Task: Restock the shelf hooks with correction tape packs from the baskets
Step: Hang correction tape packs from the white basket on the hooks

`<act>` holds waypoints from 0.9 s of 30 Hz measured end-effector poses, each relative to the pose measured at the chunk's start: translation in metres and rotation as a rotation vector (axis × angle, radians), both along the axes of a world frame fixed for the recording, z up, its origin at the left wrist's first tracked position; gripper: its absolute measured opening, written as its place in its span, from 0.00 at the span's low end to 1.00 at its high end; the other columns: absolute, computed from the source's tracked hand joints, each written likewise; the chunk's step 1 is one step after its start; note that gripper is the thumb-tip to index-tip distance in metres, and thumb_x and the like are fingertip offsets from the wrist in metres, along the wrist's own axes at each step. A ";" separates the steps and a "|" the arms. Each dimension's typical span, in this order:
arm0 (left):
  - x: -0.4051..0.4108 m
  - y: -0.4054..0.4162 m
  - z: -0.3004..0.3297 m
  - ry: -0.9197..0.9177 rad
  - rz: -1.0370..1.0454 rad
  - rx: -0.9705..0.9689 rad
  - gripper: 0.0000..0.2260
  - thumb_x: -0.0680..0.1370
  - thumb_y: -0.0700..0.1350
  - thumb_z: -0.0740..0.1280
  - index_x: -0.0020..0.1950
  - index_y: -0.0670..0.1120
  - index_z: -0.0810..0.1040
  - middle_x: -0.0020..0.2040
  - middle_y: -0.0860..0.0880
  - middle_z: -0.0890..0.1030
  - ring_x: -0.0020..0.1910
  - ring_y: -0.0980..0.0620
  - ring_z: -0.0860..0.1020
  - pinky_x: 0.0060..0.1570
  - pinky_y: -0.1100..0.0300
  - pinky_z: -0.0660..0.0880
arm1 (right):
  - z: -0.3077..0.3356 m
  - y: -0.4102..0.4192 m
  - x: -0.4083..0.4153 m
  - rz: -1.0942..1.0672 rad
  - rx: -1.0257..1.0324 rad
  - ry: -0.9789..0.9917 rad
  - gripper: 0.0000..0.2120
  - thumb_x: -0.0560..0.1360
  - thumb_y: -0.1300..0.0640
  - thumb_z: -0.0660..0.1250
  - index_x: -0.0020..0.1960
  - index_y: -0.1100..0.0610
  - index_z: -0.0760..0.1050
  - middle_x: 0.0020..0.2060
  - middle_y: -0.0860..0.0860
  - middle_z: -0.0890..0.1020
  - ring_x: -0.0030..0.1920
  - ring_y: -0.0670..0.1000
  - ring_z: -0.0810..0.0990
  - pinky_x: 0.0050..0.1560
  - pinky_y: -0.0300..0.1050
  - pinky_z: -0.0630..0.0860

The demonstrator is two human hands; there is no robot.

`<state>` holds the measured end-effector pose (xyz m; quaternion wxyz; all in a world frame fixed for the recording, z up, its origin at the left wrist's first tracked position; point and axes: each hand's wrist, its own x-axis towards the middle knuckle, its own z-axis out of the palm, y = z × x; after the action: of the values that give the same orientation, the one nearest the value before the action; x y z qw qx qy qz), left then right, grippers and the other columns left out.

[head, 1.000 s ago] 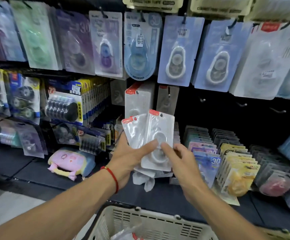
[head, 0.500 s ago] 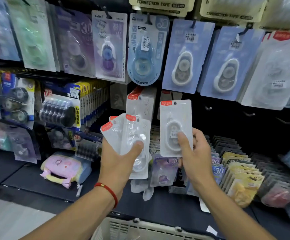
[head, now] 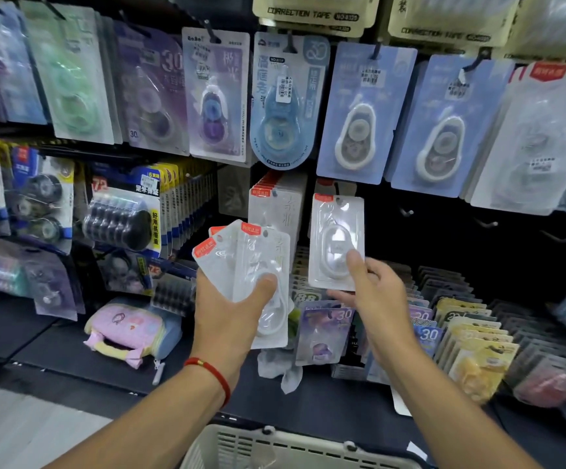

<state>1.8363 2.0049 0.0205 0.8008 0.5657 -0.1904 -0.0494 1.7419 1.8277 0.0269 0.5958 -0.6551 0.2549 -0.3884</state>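
Observation:
My left hand (head: pixel 230 313) grips a fanned stack of white correction tape packs (head: pixel 241 265) with red top labels, thumb across the front one. My right hand (head: pixel 373 296) pinches a single white pack (head: pixel 337 231) by its lower edge and holds it upright against the dark shelf back, its hang hole near a hook with a few matching packs (head: pixel 325 186). Another row of the same white packs (head: pixel 274 204) hangs just left of it. A pale plastic basket (head: pixel 274 448) shows at the bottom edge.
Blue and purple tape packs (head: pixel 359 110) hang on the row above. Bare hooks (head: pixel 406 211) stick out of the dark panel to the right. Boxed packs (head: pixel 461 333) stand on the lower shelf, and a pink pencil case (head: pixel 129 330) lies at the left.
My right hand has pulled one pack off the stack and lifted it up and right toward the hook. My left hand has risen a little with the remaining packs.

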 end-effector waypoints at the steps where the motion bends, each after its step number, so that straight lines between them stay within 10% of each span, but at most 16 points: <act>1: 0.000 0.000 0.000 -0.003 -0.007 0.006 0.29 0.74 0.42 0.79 0.71 0.56 0.73 0.62 0.56 0.83 0.60 0.57 0.82 0.63 0.52 0.79 | -0.006 -0.004 0.000 0.009 0.028 0.068 0.23 0.80 0.41 0.70 0.68 0.53 0.74 0.51 0.42 0.87 0.46 0.48 0.89 0.39 0.38 0.82; 5: -0.001 0.000 -0.003 -0.016 -0.057 0.025 0.27 0.74 0.41 0.79 0.69 0.57 0.74 0.60 0.58 0.84 0.56 0.61 0.83 0.49 0.67 0.80 | -0.024 -0.004 -0.006 0.046 -0.010 0.329 0.31 0.79 0.44 0.71 0.78 0.50 0.65 0.68 0.50 0.77 0.60 0.55 0.84 0.66 0.59 0.78; 11: -0.003 -0.002 -0.008 -0.016 -0.137 0.064 0.29 0.71 0.40 0.82 0.67 0.52 0.75 0.56 0.55 0.86 0.54 0.56 0.86 0.47 0.63 0.82 | -0.019 0.031 -0.011 0.349 -0.232 0.230 0.18 0.71 0.33 0.72 0.58 0.38 0.81 0.55 0.41 0.86 0.51 0.43 0.85 0.53 0.49 0.83; 18: 0.001 0.003 -0.008 0.135 -0.204 0.008 0.27 0.68 0.56 0.80 0.64 0.54 0.77 0.56 0.53 0.87 0.53 0.52 0.87 0.40 0.59 0.83 | -0.020 0.033 -0.014 0.348 -0.166 0.154 0.09 0.82 0.51 0.70 0.61 0.49 0.80 0.52 0.45 0.88 0.51 0.47 0.87 0.50 0.47 0.83; 22: 0.007 0.007 -0.011 0.148 -0.205 0.016 0.18 0.76 0.47 0.77 0.63 0.54 0.77 0.54 0.54 0.87 0.51 0.54 0.87 0.39 0.62 0.82 | -0.016 0.028 -0.016 0.231 -0.161 0.106 0.09 0.84 0.49 0.67 0.62 0.49 0.76 0.49 0.47 0.89 0.50 0.48 0.88 0.53 0.51 0.82; 27: 0.013 0.008 -0.011 0.049 -0.033 0.062 0.18 0.76 0.47 0.78 0.61 0.58 0.76 0.54 0.56 0.86 0.51 0.59 0.85 0.49 0.59 0.81 | -0.003 0.022 -0.016 0.030 -0.215 -0.017 0.12 0.85 0.51 0.63 0.68 0.46 0.71 0.55 0.49 0.86 0.48 0.49 0.87 0.31 0.45 0.81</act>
<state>1.8493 2.0129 0.0090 0.7865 0.5856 -0.1783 -0.0823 1.7260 1.8496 0.0235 0.5297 -0.7158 0.1971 -0.4101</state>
